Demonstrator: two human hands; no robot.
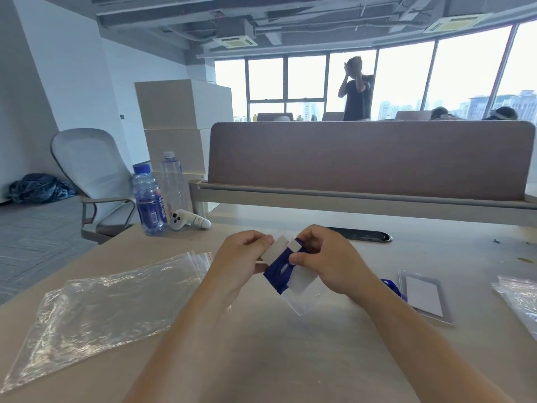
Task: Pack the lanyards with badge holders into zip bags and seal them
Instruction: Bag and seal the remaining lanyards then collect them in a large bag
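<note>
Your left hand [241, 257] and right hand [325, 257] pinch the clear plastic badge holder [302, 282] wrapped in blue fabric lanyard [277, 271]; clear zip bags [101, 309] to their left look unfilled, so bagging and sealing remain

Badge holder [302, 282] w/ lanyard [280, 271] is pinched between the fingers [261, 242] of left hand [241, 257] & right hand [322, 257], mid-worktop [261, 359]. Left of the fingers: zip bags [101, 309] flat on the worktop. Right of the fingers: 2nd badge holder [424, 295], then more zip bags [520, 295] at the frame edge. Behind-left of the fingers: two bottles [148, 199] side by side, controller [189, 221] just beside them. Divider panel [369, 161] runs across behind the fingers.
</note>
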